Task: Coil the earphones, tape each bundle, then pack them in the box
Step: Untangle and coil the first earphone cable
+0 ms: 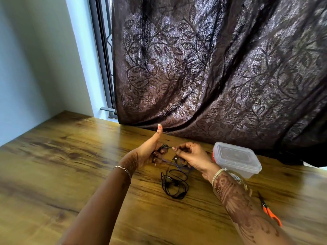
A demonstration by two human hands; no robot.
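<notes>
My left hand [150,151] holds a small dark coil of earphone cable [163,148] wound round its fingers, thumb pointing up. The jack plug hangs just below that hand. My right hand [192,157] pinches the same cable a little to the right, and a purple stretch of cable [174,164] with an earbud hangs between the hands. A second black earphone [175,184] lies in a loose tangle on the wooden table [70,165], below the hands. A clear plastic box [236,159] with its lid on stands right of my right hand.
Orange-handled scissors [269,212] lie on the table at the right, beside my right forearm. A dark leaf-patterned curtain [212,68] hangs along the table's far edge. A wall and window frame stand at the left.
</notes>
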